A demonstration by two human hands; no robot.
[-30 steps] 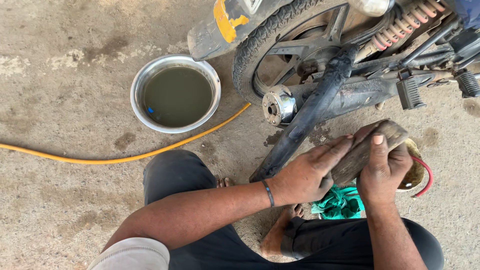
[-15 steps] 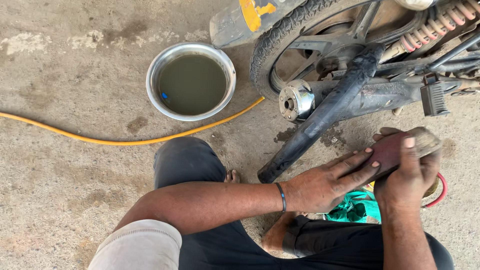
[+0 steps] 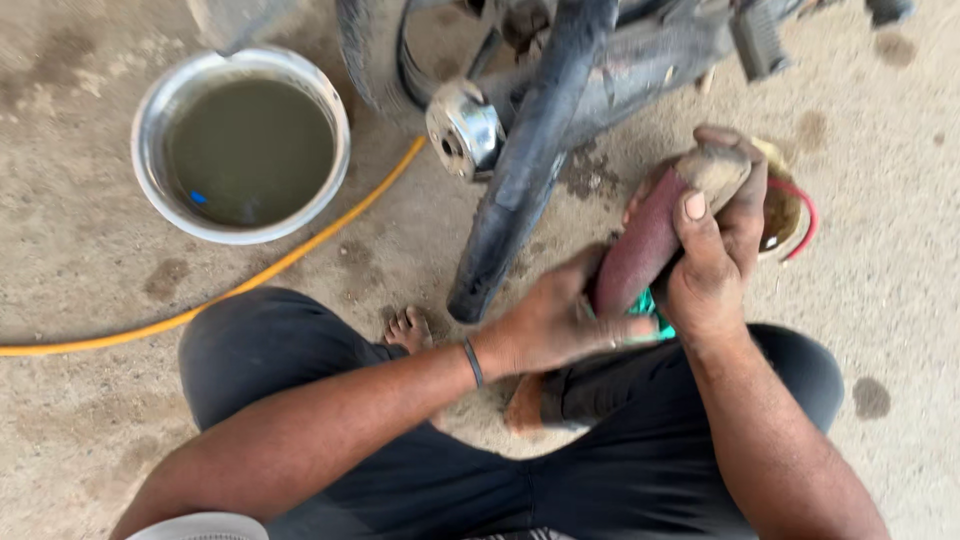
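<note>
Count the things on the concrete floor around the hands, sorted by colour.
Silver: 1, round steel bowl of murky water
Yellow: 1, long hose
Maroon: 1, rubber tube piece in the right hand, left hand touching
Green: 1, object
Total: 4

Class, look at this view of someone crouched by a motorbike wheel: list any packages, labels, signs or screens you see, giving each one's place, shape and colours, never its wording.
No signs, screens or clear labels show.
Green packet-like item: on the floor under the hands, bright green, mostly hidden; its kind cannot be told.
Left hand and right hand hold a reddish-brown rubber piece, bare of print.
</note>
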